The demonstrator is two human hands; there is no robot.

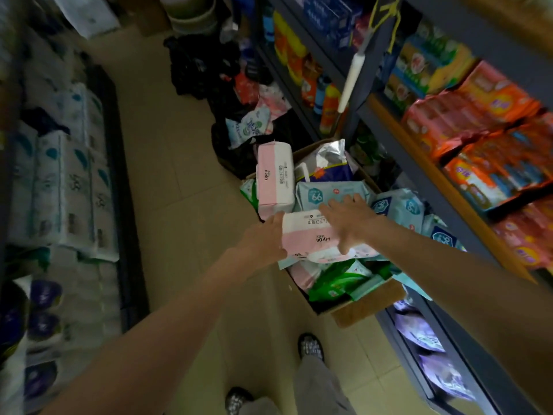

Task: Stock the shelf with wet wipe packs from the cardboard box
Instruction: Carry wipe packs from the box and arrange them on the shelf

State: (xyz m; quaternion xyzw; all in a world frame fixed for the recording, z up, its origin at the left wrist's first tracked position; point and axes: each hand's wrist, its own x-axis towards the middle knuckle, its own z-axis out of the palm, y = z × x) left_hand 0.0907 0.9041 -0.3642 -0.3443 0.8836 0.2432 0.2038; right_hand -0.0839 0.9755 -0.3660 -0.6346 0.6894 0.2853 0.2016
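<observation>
A cardboard box (363,311) sits on the floor against the right-hand shelf (428,172), piled with wet wipe packs. A pink-and-white pack (302,238) lies on top of the pile. My left hand (263,239) holds its left end, thumb on the top edge. My right hand (348,218) lies over its right half with fingers spread, reaching toward a light blue "66" pack (318,194). A second pink-and-white pack (274,179) stands upright at the box's left side. Green packs (339,280) fill the near end.
The right shelf holds orange and red packs (478,127) above and purple packs (419,330) on its bottom level. Stacked tissue bundles (64,187) line the left side. Black bags (197,64) and loose packs lie on the tiled floor beyond the box. My feet (311,345) stand near the box.
</observation>
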